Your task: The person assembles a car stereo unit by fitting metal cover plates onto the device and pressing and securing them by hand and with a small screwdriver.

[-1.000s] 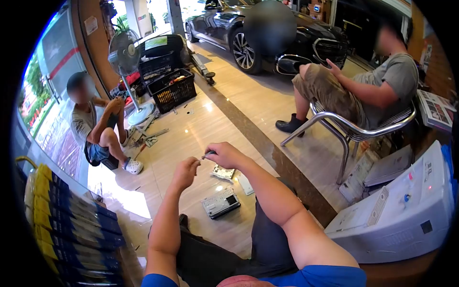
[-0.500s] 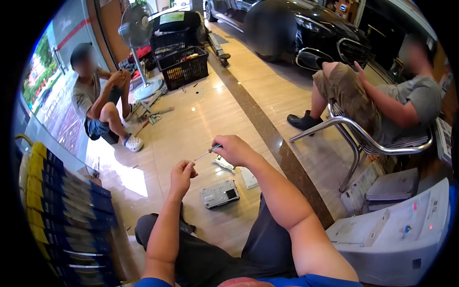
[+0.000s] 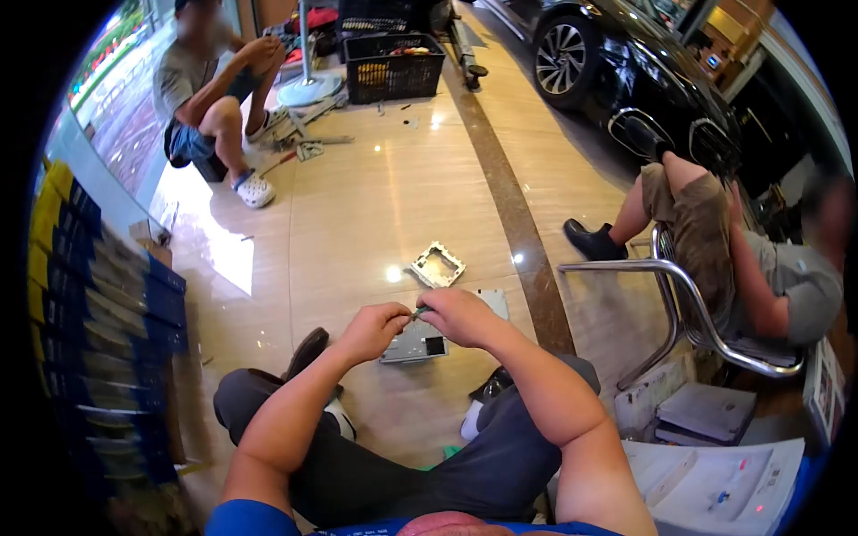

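Note:
My right hand (image 3: pixel 458 317) is closed round a small screwdriver (image 3: pixel 421 312), whose greenish handle shows between the fingers. My left hand (image 3: pixel 374 331) pinches at the screwdriver's tip; whatever small part its fingertips hold is hidden. Both hands almost meet above a grey metal box-shaped unit (image 3: pixel 413 347) with a black square at one corner. They partly cover it. Beyond the hands a white rectangular frame (image 3: pixel 438 264) lies on the floor. A flat pale plate (image 3: pixel 494 304) shows just past my right hand.
A seated person (image 3: pixel 201 98) is at the far left, near loose tools (image 3: pixel 308 146) and a black crate (image 3: pixel 393 71). Another person (image 3: pixel 769 277) sits at right on a metal chair (image 3: pixel 670 268). A black car (image 3: pixel 643 80) stands behind. Stacked blue-yellow boxes (image 3: pixel 98 339) line the left.
My hands have come closer together and lower, now over the metal unit. The screwdriver shaft, visible before, is mostly hidden. The view has tilted down, showing more of the white frame.

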Demonstrator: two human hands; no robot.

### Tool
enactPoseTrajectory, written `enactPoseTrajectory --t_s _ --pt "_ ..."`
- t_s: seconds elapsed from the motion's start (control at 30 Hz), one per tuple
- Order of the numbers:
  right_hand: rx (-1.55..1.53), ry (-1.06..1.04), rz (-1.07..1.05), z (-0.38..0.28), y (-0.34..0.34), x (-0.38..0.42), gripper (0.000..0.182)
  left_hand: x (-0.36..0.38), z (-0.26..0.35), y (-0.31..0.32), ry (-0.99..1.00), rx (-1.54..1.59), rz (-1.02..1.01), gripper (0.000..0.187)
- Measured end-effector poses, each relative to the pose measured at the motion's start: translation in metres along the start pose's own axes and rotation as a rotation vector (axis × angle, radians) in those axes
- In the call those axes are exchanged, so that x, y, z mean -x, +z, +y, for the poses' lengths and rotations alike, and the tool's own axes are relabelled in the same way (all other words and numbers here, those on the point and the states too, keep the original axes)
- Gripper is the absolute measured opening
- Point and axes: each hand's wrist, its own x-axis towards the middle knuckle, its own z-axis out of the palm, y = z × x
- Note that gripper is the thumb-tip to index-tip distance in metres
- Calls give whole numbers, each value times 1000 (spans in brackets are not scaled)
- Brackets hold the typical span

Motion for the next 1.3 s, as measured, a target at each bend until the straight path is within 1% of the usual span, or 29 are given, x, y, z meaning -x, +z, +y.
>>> enactPoseTrajectory --t_s 0.07,0.1,0.17,0.2,0.27,0.4,0.57,0.6,0.67,0.77,0.87,1.0,1.17,1.3 --pt "-1 35 -58 -3 0 3 23 1 -4 2 -6 -97 -109 19" --pt "5 30 -78 -4 0 4 23 2 -4 2 -13 -81 -98 19" --pt "8 29 -102 -3 1 6 23 2 -3 2 73 -197 -110 17" --pt "13 29 -107 -2 2 7 23 1 -4 3 75 -190 -107 17" --pt "2 -12 -83 0 7 7 20 0 -5 3 82 -280 -110 17" --pt "41 -14 -114 2 13 5 21 0 -4 5 117 -298 -89 17" --pt "79 -20 -163 3 14 7 22 2 9 6 86 -318 -100 16" --pt "78 -17 -160 3 12 8 22 2 7 6 87 -320 -103 16" --pt "58 -1 -168 2 9 11 21 4 0 6 150 -325 -92 18" --pt "69 43 -176 6 5 14 20 3 -2 5 149 -400 -110 17" --pt "58 71 -180 7 -1 17 20 5 2 2 127 -409 -100 17" --pt "75 55 -167 8 1 20 20 7 3 2 112 -403 -90 17" --pt "79 98 -192 12 0 21 20 5 -1 3 144 -389 -109 17" --pt "68 101 -202 14 -3 22 20 5 -7 3 139 -409 -85 17"
